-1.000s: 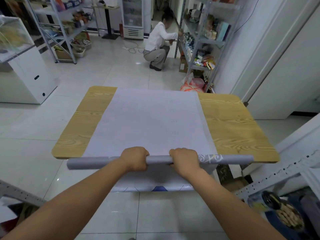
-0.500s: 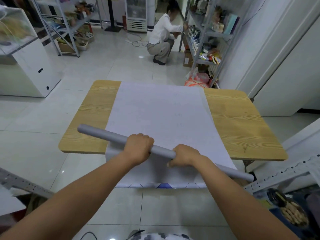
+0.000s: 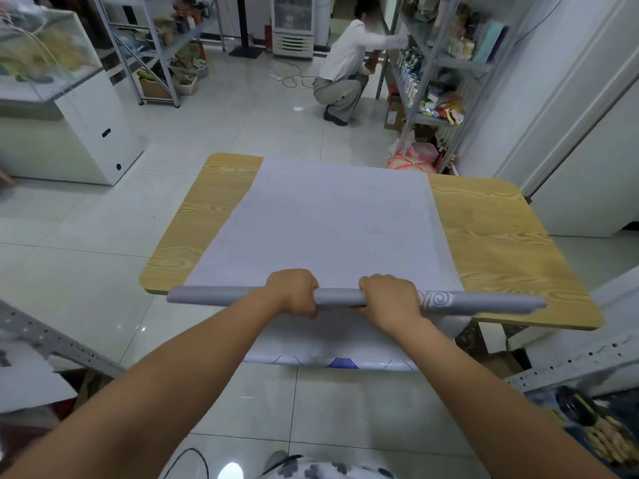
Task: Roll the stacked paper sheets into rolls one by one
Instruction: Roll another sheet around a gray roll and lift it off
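Fingers: the left hand and the right hand both grip one grey paper roll from above. The left fingers are curled tightly over the far side of the roll, and the right fingers do the same. Only a short bare stretch of roll shows between the two fists. We cannot see the thumbs; they are hidden under the roll.

Roll: it lies level across the near edge of the counter, left to right. Its ends reach past both sides of the flat sheets. A white swirl print shows on it just to the right of the right hand. We cannot tell whether the roll rests on the paper or is held just above it.

Stack: the stacked paper sheets lie flat down the middle of the counter, pale, from the far edge to the near edge. The near end hangs over the counter's front edge below the roll, with blue printed lines along its border.

Surface: the counter has a light wood grain and rounded corners. Bare strips show on either side of the paper.

Room: the floor is glossy pale tile. A person in a white top crouches at a metal shelf rack on the far right. An orange and pink bag sits at the foot of the rack, just beyond the counter. A second rack stands at the far left, and a white cabinet with a glass top stands on the left.
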